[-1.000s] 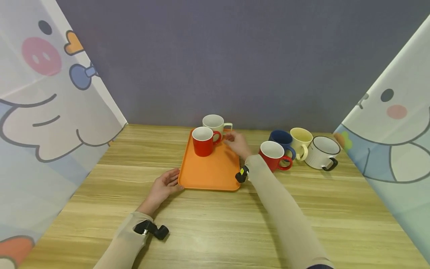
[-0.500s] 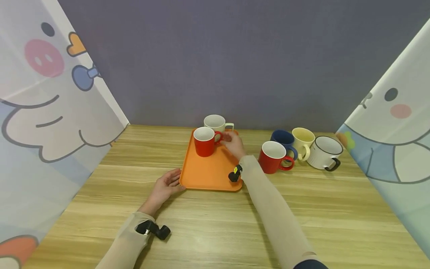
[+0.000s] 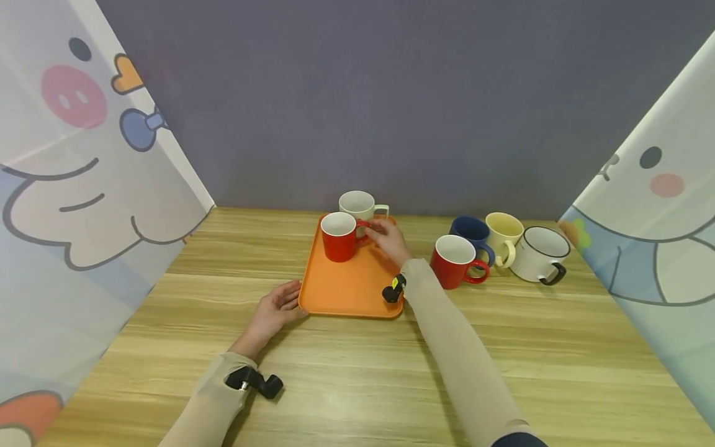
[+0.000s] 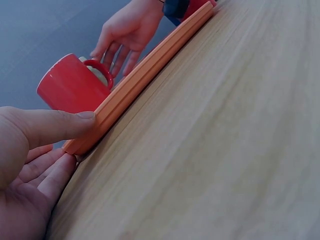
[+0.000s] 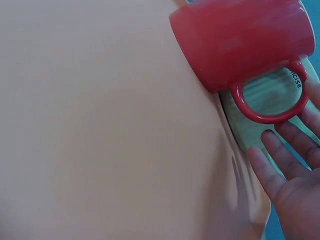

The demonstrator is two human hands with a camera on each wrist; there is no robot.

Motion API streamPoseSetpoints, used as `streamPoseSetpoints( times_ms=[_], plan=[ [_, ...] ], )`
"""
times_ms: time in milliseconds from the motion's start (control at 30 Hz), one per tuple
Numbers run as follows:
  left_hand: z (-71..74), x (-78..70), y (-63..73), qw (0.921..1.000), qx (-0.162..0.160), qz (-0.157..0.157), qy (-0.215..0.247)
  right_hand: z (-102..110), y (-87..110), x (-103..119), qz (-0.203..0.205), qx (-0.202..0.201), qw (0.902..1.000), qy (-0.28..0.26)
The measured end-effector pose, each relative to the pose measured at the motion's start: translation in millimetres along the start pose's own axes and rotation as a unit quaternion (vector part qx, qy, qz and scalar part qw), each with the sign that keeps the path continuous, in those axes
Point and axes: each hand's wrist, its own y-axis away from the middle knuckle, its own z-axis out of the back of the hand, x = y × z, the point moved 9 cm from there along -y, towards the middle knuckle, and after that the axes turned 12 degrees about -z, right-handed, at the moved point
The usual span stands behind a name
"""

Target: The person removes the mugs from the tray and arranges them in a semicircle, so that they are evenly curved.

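Observation:
An orange tray (image 3: 349, 288) lies on the wooden table with a red mug (image 3: 338, 242) upright on it. My left hand (image 3: 274, 315) holds the tray's near left corner, thumb along the front rim (image 4: 112, 107) and fingers against the side. At the red mug's handle (image 5: 265, 119), the thumb and index finger of my right hand (image 3: 389, 241) pinch its upper part; the other fingers stay extended. Right behind the red mug stands a pale green mug (image 3: 356, 203) with a white inside, its handle pointing right and its lower part hidden.
To the right of the tray stand a second red mug (image 3: 449, 267), a blue mug (image 3: 468, 228), a yellow mug (image 3: 502, 230) and a white mug (image 3: 536, 251) with a black rim and handle. A grey panel (image 3: 357, 105) closes off the back.
My right hand has moved left from beside the red mug's handle onto it. Since half a second ago the mug has shifted very slightly toward me. My left hand stays at the tray corner.

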Motion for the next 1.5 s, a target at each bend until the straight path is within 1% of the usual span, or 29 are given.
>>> streamPoseSetpoints(
  times_ms=[167, 267, 333, 367, 433, 567, 667, 867, 1033, 1133, 1300, 1433, 1500],
  plan=[
    [0.7, 0.9, 0.2, 1.0000, -0.004, -0.001, 0.004, -0.2, 6.2, 3.0, -0.008, 0.021, 0.9996, -0.017],
    [0.6, 0.8, 0.3, 1.0000, -0.003, -0.002, -0.001, -4.1, 7.8, 0.9, -0.015, 0.047, 0.9978, -0.045],
    [0.5, 0.8, 0.3, 1.0000, -0.004, -0.002, -0.004, -8.2, 5.2, -4.2, -0.015, 0.066, 0.9951, -0.071],
    [0.3, 0.4, 0.5, 1.0000, -0.003, -0.003, -0.004, -10.8, 5.5, -4.5, -0.016, 0.082, 0.9927, -0.087],
    [-0.5, -0.6, 1.0, 1.0000, -0.001, -0.001, -0.005, -15.7, 7.4, -2.8, -0.010, 0.110, 0.9885, -0.103],
    [-1.5, -1.7, 1.7, 1.0000, 0.000, 0.002, -0.004, -25.4, 11.8, 0.4, 0.001, 0.161, 0.9801, -0.116],
    [-1.6, -1.7, 2.1, 1.0000, 0.000, 0.005, -0.005, -29.9, 15.1, 0.0, -0.005, 0.183, 0.9753, -0.124],
    [-1.7, -2.0, 1.3, 1.0000, -0.001, 0.001, -0.005, -33.2, 22.0, -1.5, -0.035, 0.200, 0.9706, -0.130],
    [-1.4, -2.7, 0.7, 0.9999, 0.001, -0.008, -0.007, -37.4, 27.8, 1.9, -0.042, 0.213, 0.9690, -0.118],
    [-0.1, -2.6, 0.6, 0.9999, -0.001, -0.009, -0.005, -40.1, 30.8, 5.2, -0.045, 0.210, 0.9696, -0.117],
    [0.7, -2.0, 0.2, 1.0000, -0.005, -0.008, 0.000, -44.2, 34.4, 5.9, -0.057, 0.199, 0.9679, -0.142],
    [-0.7, -1.3, 0.3, 1.0000, -0.002, -0.005, -0.001, -45.6, 37.1, 3.9, -0.066, 0.190, 0.9675, -0.153],
    [-1.5, -0.8, 0.6, 1.0000, 0.000, -0.002, -0.001, -47.2, 39.3, 3.1, -0.074, 0.192, 0.9654, -0.160]
  ],
)
